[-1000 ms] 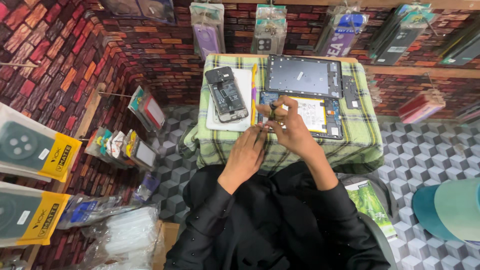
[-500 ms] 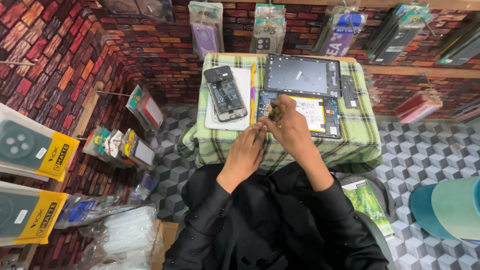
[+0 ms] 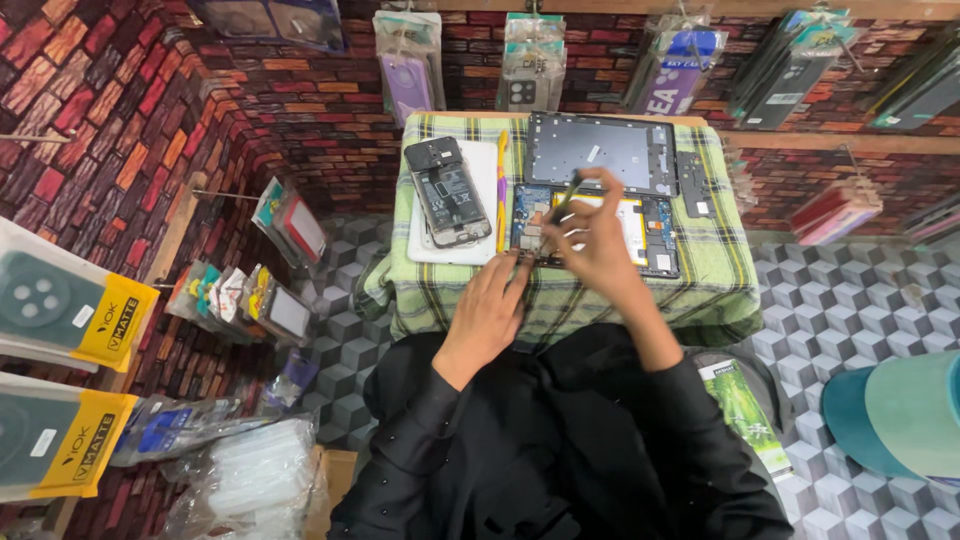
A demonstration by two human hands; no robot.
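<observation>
An opened tablet [image 3: 650,230], with its circuit board and yellowish battery showing, lies on a small table under a green checked cloth [image 3: 720,290]. My right hand [image 3: 592,240] pinches a thin dark tool [image 3: 563,196] whose lower end points down at the tablet's left part. My left hand [image 3: 492,305] rests flat on the cloth, fingertips touching the tablet's near left corner. An opened phone [image 3: 447,190] lies on a white pad [image 3: 483,170] to the left. The tablet's dark back cover [image 3: 600,150] lies beyond it.
A small black part [image 3: 693,183] lies at the table's right. Packaged phone cases [image 3: 530,60] hang on the brick-patterned wall behind and at the left [image 3: 60,310]. A teal cap [image 3: 895,415] sits at the right edge. A green packet [image 3: 745,410] lies by my right side.
My right hand has lifted slightly and the tool now points more upright. My left hand stays at the tablet's near corner.
</observation>
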